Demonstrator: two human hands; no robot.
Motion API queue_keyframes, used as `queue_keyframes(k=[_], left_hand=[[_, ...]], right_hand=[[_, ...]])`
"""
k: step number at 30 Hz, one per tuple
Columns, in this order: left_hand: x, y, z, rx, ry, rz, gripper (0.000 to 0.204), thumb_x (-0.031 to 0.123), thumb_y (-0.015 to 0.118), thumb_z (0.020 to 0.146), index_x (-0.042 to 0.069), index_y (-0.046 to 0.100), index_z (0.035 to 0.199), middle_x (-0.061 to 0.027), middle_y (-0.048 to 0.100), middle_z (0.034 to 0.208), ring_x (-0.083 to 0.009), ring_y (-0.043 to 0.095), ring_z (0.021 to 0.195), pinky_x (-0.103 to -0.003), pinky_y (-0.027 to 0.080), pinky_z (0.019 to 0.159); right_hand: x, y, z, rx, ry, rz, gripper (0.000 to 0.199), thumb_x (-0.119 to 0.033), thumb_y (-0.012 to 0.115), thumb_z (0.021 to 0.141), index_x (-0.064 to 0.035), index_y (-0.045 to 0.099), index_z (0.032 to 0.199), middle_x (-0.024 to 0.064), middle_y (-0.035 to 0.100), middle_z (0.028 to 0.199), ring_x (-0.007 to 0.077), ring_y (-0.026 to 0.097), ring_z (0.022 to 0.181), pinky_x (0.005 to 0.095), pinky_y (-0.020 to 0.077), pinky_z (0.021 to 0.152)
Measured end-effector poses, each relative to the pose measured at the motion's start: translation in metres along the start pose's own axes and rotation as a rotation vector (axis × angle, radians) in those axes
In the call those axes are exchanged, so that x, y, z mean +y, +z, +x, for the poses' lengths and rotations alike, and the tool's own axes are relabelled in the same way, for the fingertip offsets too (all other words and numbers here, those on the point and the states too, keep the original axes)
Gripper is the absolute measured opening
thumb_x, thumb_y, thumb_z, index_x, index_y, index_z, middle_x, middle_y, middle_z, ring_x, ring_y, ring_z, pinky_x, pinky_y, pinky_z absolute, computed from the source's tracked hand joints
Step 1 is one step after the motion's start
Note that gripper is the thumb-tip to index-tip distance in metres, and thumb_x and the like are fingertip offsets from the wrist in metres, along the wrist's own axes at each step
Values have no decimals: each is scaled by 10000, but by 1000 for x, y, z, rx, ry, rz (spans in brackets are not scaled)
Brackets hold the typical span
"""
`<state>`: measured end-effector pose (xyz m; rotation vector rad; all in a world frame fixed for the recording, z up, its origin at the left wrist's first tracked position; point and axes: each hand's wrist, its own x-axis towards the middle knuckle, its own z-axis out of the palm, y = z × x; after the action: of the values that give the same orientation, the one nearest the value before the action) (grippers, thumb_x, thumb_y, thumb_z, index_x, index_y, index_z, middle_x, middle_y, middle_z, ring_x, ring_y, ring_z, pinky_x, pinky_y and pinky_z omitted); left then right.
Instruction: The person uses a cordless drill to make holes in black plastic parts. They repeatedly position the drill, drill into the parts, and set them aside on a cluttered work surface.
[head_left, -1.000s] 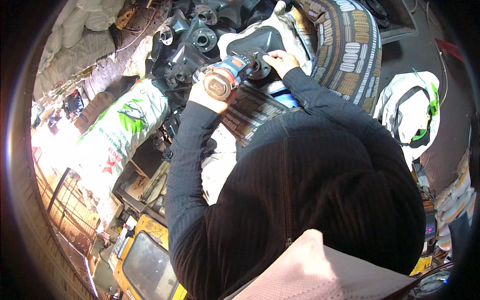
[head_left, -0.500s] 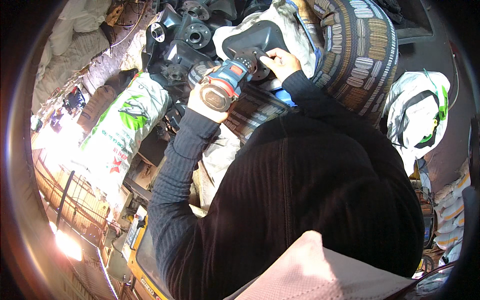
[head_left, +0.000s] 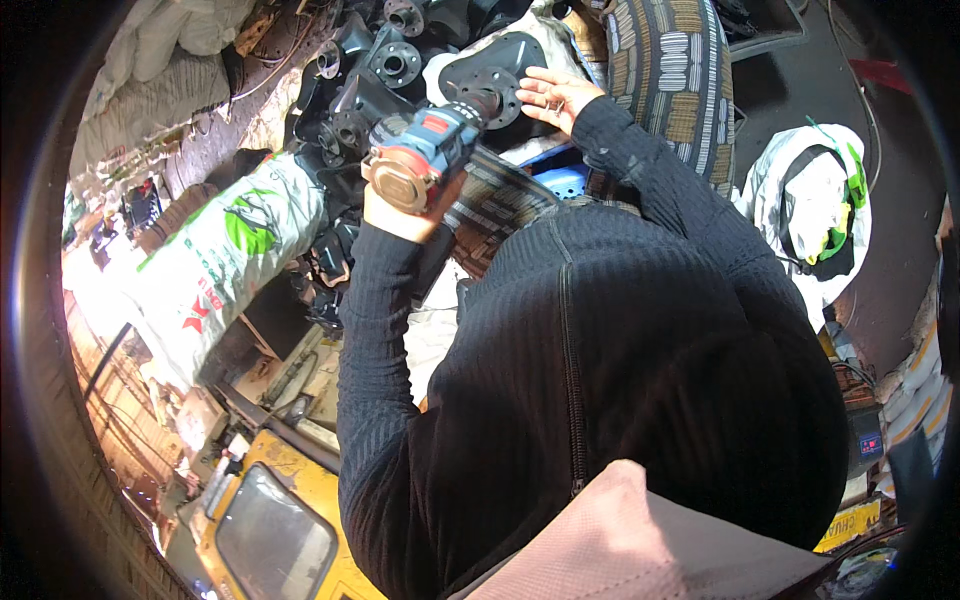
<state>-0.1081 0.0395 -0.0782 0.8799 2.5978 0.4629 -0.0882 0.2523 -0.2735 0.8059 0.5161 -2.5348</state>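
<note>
Left hand: the left hand (head_left: 398, 222) is wrapped around the handle of a cordless drill (head_left: 432, 145), most of its fingers hidden beneath the tool.
Right hand: the right hand (head_left: 562, 97) is open, palm partly turned up and fingers spread toward the flange; something small shows at the fingers, too small to name.
Drill: blue and red body, round battery end toward the person, chuck pointing away at the flange; whether the tip touches cannot be told.
Black flanged part (head_left: 492, 62): broad dark housing with a round, holed flange, lying just beyond the drill, between the two hands.
White sack (head_left: 549, 32): crumpled beneath and around that part.
Patterned cushion (head_left: 690, 95): curved, striped in brown, grey and white, right of the sack.
Blue perforated piece (head_left: 562, 182): below the right hand.
Heap of black flanged parts (head_left: 392, 62): beyond and left of the drill.
Green-and-white bag (head_left: 250, 232): farther left.
Yellow frame with a window (head_left: 275, 520): lower left.
White bag (head_left: 815, 205): far right.
</note>
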Motion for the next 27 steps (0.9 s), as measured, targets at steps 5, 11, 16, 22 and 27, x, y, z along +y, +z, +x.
queue_keyframes(k=[5,11,16,22,27], left_hand=[[36,6,-39,0,18,-40,423,257,687,739,71,558,1096,-98,605,1046,-260,584,968,-360,449,844],[39,20,-56,69,76,-13,472,305,679,747,90,535,1142,-95,599,1072,-264,577,983,-398,430,858],[36,20,-59,96,81,-30,466,304,674,749,94,538,1141,-85,600,1073,-283,571,985,-400,426,855],[36,16,-56,17,96,70,442,284,661,757,97,543,1140,-91,592,1090,-279,562,1004,-399,424,871],[35,13,-52,81,168,50,290,242,669,712,127,628,976,-75,630,918,-263,611,832,-377,479,730]], right_hand=[[-7,13,-33,-197,0,111,434,78,419,856,16,348,1280,180,472,1210,308,487,1144,419,454,919],[-9,26,-56,-243,-19,125,418,45,448,867,14,354,1272,174,483,1221,274,515,1120,379,489,878],[-12,31,-63,-311,7,-22,423,-13,457,884,-23,370,1298,136,492,1249,207,532,1106,270,505,797],[-15,33,-66,-360,78,-104,450,-33,499,866,-21,370,1297,158,524,1214,190,565,1054,272,505,822],[-17,28,-66,-420,158,-123,438,-70,521,863,-5,394,1277,171,543,1186,200,568,1049,297,498,852]])
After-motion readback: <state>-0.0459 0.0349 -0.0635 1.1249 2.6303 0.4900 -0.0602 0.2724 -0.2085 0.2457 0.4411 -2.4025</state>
